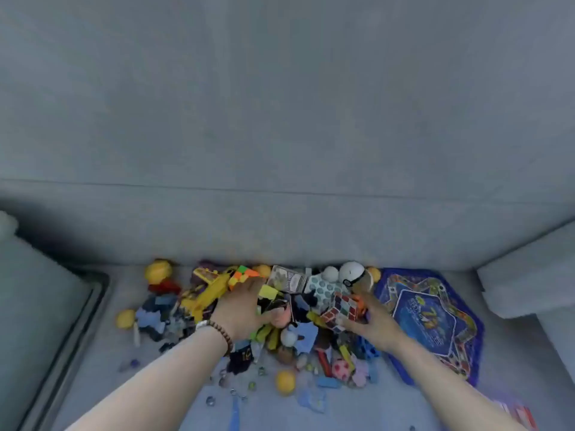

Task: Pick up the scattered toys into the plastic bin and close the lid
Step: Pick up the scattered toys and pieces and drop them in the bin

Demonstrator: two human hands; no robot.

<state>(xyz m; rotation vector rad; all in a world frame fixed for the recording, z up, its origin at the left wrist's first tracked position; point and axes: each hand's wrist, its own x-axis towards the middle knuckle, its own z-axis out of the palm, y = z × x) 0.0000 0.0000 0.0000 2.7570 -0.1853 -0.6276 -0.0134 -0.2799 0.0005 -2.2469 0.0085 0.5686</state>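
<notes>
Toys (298, 334) lie heaped on a grey surface (280, 412), against its back edge. The left hand (245, 312) lies palm-down on the pile, its fingertips by an orange-green puzzle (242, 275); whether it grasps anything I cannot tell. The right hand (375, 323) grips 1 Rubik's cube (340, 309). A blue game board (432, 321) lies just right of the heap. 1 yellow ball (285, 382) sits nearer the person.

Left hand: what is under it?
The left hand covers part of the toy pile; a yellow toy sticks out beside it. What is under the palm is hidden.
</notes>
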